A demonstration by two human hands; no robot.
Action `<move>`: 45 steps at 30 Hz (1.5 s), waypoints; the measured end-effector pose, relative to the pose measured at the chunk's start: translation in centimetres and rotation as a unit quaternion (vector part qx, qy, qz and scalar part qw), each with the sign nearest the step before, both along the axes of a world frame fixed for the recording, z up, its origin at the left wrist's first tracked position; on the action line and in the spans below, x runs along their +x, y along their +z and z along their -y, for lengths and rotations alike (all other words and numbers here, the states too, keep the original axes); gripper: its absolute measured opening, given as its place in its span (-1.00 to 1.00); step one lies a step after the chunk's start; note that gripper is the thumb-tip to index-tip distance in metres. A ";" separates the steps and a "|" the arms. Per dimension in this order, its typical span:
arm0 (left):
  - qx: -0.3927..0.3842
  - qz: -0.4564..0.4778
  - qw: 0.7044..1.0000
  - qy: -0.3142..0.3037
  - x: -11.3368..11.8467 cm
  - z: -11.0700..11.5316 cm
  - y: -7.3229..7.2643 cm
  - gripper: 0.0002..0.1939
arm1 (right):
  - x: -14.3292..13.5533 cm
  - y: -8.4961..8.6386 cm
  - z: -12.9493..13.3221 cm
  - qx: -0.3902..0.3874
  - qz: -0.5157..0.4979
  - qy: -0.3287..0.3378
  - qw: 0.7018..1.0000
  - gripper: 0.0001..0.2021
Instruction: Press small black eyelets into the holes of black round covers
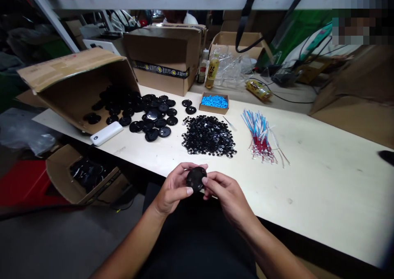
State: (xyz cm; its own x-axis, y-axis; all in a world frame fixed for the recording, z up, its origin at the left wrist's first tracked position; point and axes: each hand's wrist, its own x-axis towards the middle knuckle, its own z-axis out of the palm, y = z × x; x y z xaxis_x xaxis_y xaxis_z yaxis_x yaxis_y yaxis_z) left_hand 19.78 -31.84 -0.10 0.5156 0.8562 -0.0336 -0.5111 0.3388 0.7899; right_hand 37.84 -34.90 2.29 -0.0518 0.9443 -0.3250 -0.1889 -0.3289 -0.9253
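A round black plastic disc with small holes is held up just in front of the table's near edge. My left hand is closed around its left side, thumb on the lower rim. The fingers of my right hand are closed at the disc's right edge; whether a small part sits between them I cannot make out. Beyond my hands lies a heap of small black rings. More black discs are piled to the left, spilling from a tipped cardboard box.
A small tray of blue pieces stands behind the heap. Bundled blue, white and red wires lie to its right. A white power bank rests at the left edge. Bottles and a large carton stand at the back.
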 end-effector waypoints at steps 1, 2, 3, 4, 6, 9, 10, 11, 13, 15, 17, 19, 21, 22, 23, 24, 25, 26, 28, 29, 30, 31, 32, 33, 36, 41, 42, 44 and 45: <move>0.000 -0.016 1.000 0.002 0.0 0.1 0.1 -0.44 | 0.4 0.2 0.0 0.023 0.048 -0.005 0.999 -0.66; -0.005 -0.036 0.999 0.004 0.0 0.3 0.1 -0.47 | 0.8 0.3 -0.1 0.038 0.088 -0.009 0.995 -0.65; -0.015 -0.059 0.998 0.004 0.0 0.4 0.2 -0.51 | 1.2 0.5 -0.1 0.048 0.121 -0.011 0.991 -0.65; -0.026 -0.083 0.996 0.003 0.1 0.5 0.2 -0.55 | 1.5 0.5 -0.2 0.055 0.148 -0.011 0.987 -0.65; -0.041 -0.126 0.991 -0.008 0.3 0.7 0.2 -0.64 | 2.0 0.5 -0.2 0.071 0.198 -0.006 0.978 -0.68; -0.049 -0.160 0.986 -0.014 0.5 0.9 -0.1 -0.69 | 2.5 0.3 -0.2 0.106 0.289 0.016 0.951 -0.78; -0.049 -0.169 0.984 -0.005 0.5 0.9 -0.3 -0.69 | 2.5 0.3 -0.2 0.118 0.321 0.025 0.939 -0.80; -0.049 -0.180 0.982 0.007 0.5 0.9 -0.4 -0.69 | 2.6 0.3 -0.2 0.127 0.351 0.036 0.927 -0.81; -0.042 -0.202 0.978 0.024 0.6 0.9 -0.6 -0.68 | 2.6 0.4 -0.2 0.140 0.395 0.057 0.906 -0.82; -0.036 -0.210 0.977 0.022 0.6 0.9 -0.7 -0.68 | 2.5 0.3 -0.2 0.148 0.413 0.075 0.895 -0.83; -0.044 -0.200 0.979 0.013 0.7 1.0 -0.8 -0.68 | 2.5 0.1 -0.2 0.149 0.401 0.082 0.900 -0.81; -0.062 -0.190 0.980 0.012 0.9 1.1 -0.9 -0.67 | 2.4 -0.3 -0.2 0.135 0.365 0.078 0.918 -0.78; -0.085 -0.183 0.979 0.014 0.9 1.3 -1.1 -0.67 | 2.4 -0.9 -0.2 0.117 0.319 0.070 0.938 -0.74; -0.098 -0.179 0.979 0.014 0.9 1.4 -1.2 -0.68 | 2.3 -1.2 -0.2 0.109 0.296 0.065 0.947 -0.72; -0.109 -0.175 0.978 0.014 0.9 1.6 -1.4 -0.68 | 2.3 -1.5 -0.2 0.100 0.271 0.061 0.955 -0.70; -0.119 -0.170 0.978 0.013 0.9 1.7 -1.5 -0.67 | 2.3 -1.8 -0.2 0.089 0.247 0.057 0.963 -0.68; -0.126 -0.165 0.978 0.009 0.9 1.9 -1.6 -0.67 | 2.3 -2.0 -0.1 0.073 0.222 0.054 0.971 -0.65; -0.132 -0.160 0.978 0.004 0.8 2.1 -1.7 -0.66 | 2.4 -2.2 -0.1 0.054 0.199 0.053 0.977 -0.62; -0.137 -0.153 0.979 -0.006 0.8 2.4 -1.9 -0.64 | 2.4 -2.5 -0.1 0.017 0.159 0.054 0.986 -0.56; -0.140 -0.151 0.979 -0.008 0.8 2.5 -2.0 -0.64 | 2.4 -2.6 -0.1 0.005 0.142 0.057 0.988 -0.53; -0.142 -0.149 0.979 -0.008 0.8 2.6 -2.1 -0.64 | 2.4 -2.7 0.0 -0.004 0.128 0.059 0.990 -0.52; -0.144 -0.149 0.978 -0.005 0.8 2.7 -2.2 -0.64 | 2.5 -2.9 0.0 -0.009 0.115 0.062 0.991 -0.51; -0.146 -0.151 0.978 -0.002 0.8 2.8 -2.3 -0.64 | 2.6 -3.1 0.1 -0.012 0.106 0.063 0.992 -0.50; -0.146 -0.155 0.977 0.001 0.8 2.9 -2.3 -0.63 | 2.7 -3.4 0.2 -0.014 0.100 0.061 0.993 -0.50; -0.141 -0.176 0.974 0.008 0.8 3.3 -2.6 -0.64 | 3.6 -4.7 0.2 -0.007 0.121 0.036 0.992 -0.51; -0.140 -0.198 0.970 0.023 0.9 4.3 -3.1 -0.65 | 6.7 -7.4 -1.4 0.112 0.317 -0.017 0.942 -0.66; -0.140 -0.199 0.970 0.022 1.0 4.6 -3.1 -0.64 | 7.3 -7.7 -2.0 0.134 0.354 -0.020 0.925 -0.69; -0.134 -0.200 0.970 0.018 1.1 5.1 -3.3 -0.64 | 8.4 -7.8 -3.4 0.165 0.424 -0.025 0.890 -0.73; -0.131 -0.200 0.971 0.017 1.1 5.3 -3.3 -0.64 | 8.8 -7.7 -4.1 0.175 0.460 -0.024 0.870 -0.74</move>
State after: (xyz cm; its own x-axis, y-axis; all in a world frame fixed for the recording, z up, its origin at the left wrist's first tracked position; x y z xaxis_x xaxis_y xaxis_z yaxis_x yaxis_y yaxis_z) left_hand 20.87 -37.13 -3.38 0.3880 0.8077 -0.4440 -0.1953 0.5428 0.8168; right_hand 46.67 -30.78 -5.41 0.1197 0.9878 0.0997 0.6795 -0.0082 -0.7337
